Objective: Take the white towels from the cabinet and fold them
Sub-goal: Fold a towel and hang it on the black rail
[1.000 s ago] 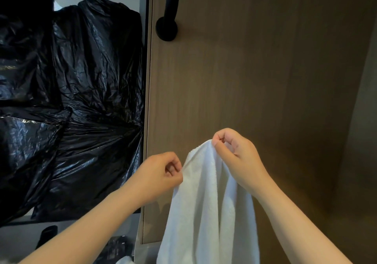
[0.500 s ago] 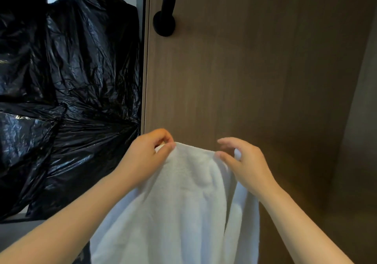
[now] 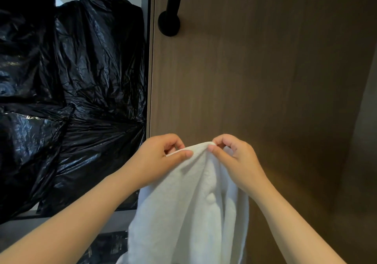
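Observation:
A white towel [image 3: 189,206] hangs down in front of me, held up by its top edge before a brown cabinet door [image 3: 255,80]. My left hand [image 3: 161,157] pinches the top edge on the left, thumb laid across the cloth. My right hand [image 3: 232,155] pinches the same edge just to the right, fingers curled. The two hands are close together, almost touching. The towel's lower part runs out of the frame's bottom.
Crumpled black plastic bags [image 3: 67,92] fill the open cabinet shelf on the left. A black door handle [image 3: 170,17] sits at the top of the wooden door. A grey shelf edge [image 3: 61,221] runs below the bags.
My hands held the towel's top edge spread apart half a second ago; now they have come together, bunching the edge between them. The view has barely shifted.

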A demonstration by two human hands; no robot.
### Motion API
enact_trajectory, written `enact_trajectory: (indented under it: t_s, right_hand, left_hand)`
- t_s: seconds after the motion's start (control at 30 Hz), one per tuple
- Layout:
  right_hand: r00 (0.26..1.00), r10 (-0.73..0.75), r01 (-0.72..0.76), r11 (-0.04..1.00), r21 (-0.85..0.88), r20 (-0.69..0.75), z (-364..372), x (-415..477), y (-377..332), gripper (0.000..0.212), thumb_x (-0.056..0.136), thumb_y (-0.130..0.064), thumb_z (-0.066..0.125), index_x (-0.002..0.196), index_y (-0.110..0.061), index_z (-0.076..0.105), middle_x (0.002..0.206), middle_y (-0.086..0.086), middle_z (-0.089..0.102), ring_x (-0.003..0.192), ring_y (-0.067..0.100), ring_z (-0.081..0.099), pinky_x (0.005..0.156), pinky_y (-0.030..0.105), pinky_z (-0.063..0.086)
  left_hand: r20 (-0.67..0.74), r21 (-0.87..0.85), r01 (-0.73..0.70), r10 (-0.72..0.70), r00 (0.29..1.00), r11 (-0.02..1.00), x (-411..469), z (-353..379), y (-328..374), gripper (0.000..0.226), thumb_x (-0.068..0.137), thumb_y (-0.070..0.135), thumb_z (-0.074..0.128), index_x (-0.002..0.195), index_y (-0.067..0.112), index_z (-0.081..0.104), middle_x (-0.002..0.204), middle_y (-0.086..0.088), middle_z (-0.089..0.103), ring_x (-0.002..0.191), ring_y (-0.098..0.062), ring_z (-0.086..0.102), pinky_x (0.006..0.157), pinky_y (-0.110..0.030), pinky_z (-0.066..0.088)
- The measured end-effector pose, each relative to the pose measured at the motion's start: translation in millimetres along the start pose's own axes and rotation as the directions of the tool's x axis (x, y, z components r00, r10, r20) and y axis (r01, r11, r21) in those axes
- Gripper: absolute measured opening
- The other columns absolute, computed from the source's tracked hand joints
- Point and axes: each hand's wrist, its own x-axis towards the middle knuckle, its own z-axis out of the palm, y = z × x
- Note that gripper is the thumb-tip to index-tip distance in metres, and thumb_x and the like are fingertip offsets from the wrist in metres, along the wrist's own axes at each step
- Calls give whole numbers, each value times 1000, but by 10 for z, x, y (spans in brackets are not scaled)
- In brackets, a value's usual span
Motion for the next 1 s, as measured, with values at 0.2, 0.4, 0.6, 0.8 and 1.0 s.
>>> enact_trajectory:
  t_s: [0.2,0.4,0.6,0.8,1.0]
  right_hand:
    - [957,172,-172,985,17,-232,-308,132,188,19,96,-31,56,84,-18,64,82,-4,63,80,12,59,71,30,47]
    - [970,200,-213,973,-87,-141,-304,131,298,23,93,-30,61,76,-14,62,73,-2,58,65,8,51,59,18,37]
    - [931,300,-325,940,-101,-208,-179,73,450,11,92,-23,62,82,-18,61,75,-4,60,65,9,52,51,14,35]
    - [894,407,-403,913,61,-186,-173,-88,476,27,93,-13,63,116,-23,52,92,-9,66,86,5,62,70,16,46]
    - [915,402,-370,866,337,-28,-101,-245,245,16,90,-10,67,104,-17,63,79,5,73,77,5,70,60,13,50]
  left_hand:
    - [121,42,139,-143,982,989,-235,-142,-315,34,85,46,63,70,16,62,63,-2,55,56,-7,48,55,-25,39]
    - [56,-74,190,-186,981,979,-263,-91,-339,33,90,37,59,76,8,64,72,-8,64,62,-17,61,61,-31,52]
    - [-71,-212,183,-202,977,960,-163,22,-183,37,95,29,52,81,-4,57,78,-21,62,69,-30,63,61,-38,57]
    - [-157,-202,212,-245,957,956,-150,97,-168,25,97,27,52,85,8,63,73,-15,66,57,-24,61,50,-19,47]
    - [-90,-314,276,-317,944,909,-214,260,-146,23,96,21,55,86,3,64,69,-6,69,57,-19,66,53,-25,56]
